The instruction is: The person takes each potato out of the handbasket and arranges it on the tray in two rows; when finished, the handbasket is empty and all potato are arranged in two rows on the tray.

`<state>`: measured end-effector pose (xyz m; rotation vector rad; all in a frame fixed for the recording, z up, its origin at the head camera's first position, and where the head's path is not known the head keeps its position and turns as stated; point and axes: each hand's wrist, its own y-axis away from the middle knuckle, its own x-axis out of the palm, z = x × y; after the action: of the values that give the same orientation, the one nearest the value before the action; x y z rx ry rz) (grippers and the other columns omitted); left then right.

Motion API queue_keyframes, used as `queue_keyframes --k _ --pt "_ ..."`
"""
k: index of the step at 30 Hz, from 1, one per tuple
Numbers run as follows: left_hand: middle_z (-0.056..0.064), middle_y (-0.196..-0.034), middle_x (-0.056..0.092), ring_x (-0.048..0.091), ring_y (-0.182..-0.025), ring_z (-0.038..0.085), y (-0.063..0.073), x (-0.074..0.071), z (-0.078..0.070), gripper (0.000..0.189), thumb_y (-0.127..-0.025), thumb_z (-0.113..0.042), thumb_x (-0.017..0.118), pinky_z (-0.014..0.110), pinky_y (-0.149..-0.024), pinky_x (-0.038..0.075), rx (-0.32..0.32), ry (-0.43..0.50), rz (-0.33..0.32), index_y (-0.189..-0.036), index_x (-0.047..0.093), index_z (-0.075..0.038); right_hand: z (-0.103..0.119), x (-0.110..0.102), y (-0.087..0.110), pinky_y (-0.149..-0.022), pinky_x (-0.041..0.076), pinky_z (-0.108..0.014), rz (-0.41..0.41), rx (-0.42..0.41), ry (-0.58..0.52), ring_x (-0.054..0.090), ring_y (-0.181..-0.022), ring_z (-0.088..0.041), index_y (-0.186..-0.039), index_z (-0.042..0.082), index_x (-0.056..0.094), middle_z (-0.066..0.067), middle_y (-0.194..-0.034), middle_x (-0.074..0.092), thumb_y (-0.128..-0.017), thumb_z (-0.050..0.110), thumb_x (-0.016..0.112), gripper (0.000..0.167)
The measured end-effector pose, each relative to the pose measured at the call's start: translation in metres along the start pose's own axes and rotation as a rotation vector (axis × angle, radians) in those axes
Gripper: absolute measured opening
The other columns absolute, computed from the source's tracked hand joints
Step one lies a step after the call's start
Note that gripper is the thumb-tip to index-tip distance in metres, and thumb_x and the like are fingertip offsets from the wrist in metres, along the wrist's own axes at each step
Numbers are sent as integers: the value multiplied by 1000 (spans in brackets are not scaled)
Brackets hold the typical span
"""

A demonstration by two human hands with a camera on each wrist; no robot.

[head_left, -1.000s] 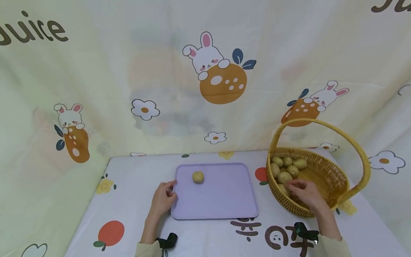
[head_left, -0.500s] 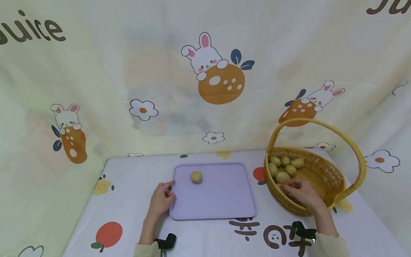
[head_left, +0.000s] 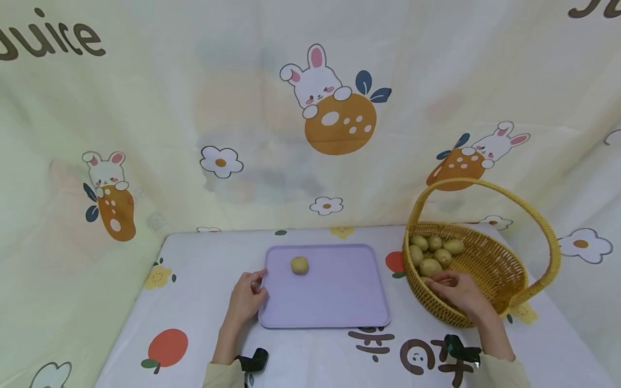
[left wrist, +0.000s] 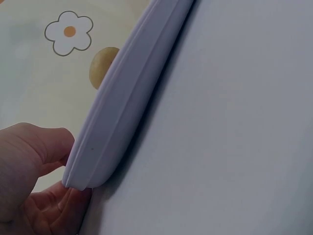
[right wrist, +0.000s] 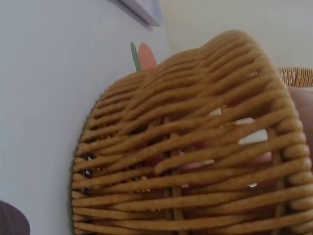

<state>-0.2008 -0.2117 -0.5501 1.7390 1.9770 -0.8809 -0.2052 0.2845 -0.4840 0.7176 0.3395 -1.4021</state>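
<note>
A lilac tray [head_left: 335,296] lies flat on the table with one potato [head_left: 299,265] at its far left. My left hand [head_left: 247,296] grips the tray's left rim near the front corner. In the left wrist view, the thumb and fingers of the left hand [left wrist: 34,186] pinch that corner of the tray [left wrist: 122,107], with the potato [left wrist: 100,66] beyond. My right hand [head_left: 458,293] reaches into a wicker basket [head_left: 485,237], fingers curled over a potato at its front left, mostly hidden. Several more potatoes [head_left: 432,267] lie behind it. The woven basket wall [right wrist: 186,161] fills the right wrist view.
The basket's tall hoop handle [head_left: 485,186] arches over my right hand. A printed cloth covers the table [head_left: 204,253] and hangs as a backdrop close behind. Black straps sit on both wrists [head_left: 252,361]. The tray's front edge lies near the table's front.
My right hand has shifted slightly inside the basket, its fingers closing over the front potato. The left hand, the tray and the potato on it have stayed put.
</note>
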Motion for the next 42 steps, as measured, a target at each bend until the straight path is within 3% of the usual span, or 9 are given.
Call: queue_keyframes --k 9,17,25,30,42 --pt "11 -97 60 52 -71 12 -1 1 -1 48 -76 1 64 28 -66 42 -9 -3 14 -124 66 0 -2 0 0 -67 50 -31 -1 11 9 60 -82 -19 -122 -9 57 -14 -99 67 -91 42 67 61" --pt "11 -94 59 53 -70 12 -1 1 -2 46 -75 2 63 28 -65 42 29 -4 -3 -121 67 2 0 -1 1 -64 48 -31 -4 1 14 58 -79 -19 -123 -10 57 -10 -91 65 -94 31 65 51" --pt "11 -95 60 53 -70 12 0 -2 -1 48 -74 1 63 29 -67 43 11 -10 -6 -122 67 1 2 0 2 -66 50 -31 -19 12 -36 61 -80 -18 -125 -10 56 -15 -101 65 -93 37 65 57" --pt "11 -94 59 54 -70 12 0 -3 -1 48 -74 1 63 29 -68 43 9 -11 -10 -122 67 0 6 -1 3 -66 52 -30 -27 27 -78 64 -79 -18 -125 -10 55 -13 -99 65 -94 37 65 58" --pt "11 -95 59 54 -70 12 0 -1 -4 48 -74 1 63 29 -67 43 -5 -8 0 -122 67 1 22 -8 9 -73 57 -36 -44 -17 -169 69 -82 -23 -132 -12 51 -13 -102 66 -95 36 63 62"
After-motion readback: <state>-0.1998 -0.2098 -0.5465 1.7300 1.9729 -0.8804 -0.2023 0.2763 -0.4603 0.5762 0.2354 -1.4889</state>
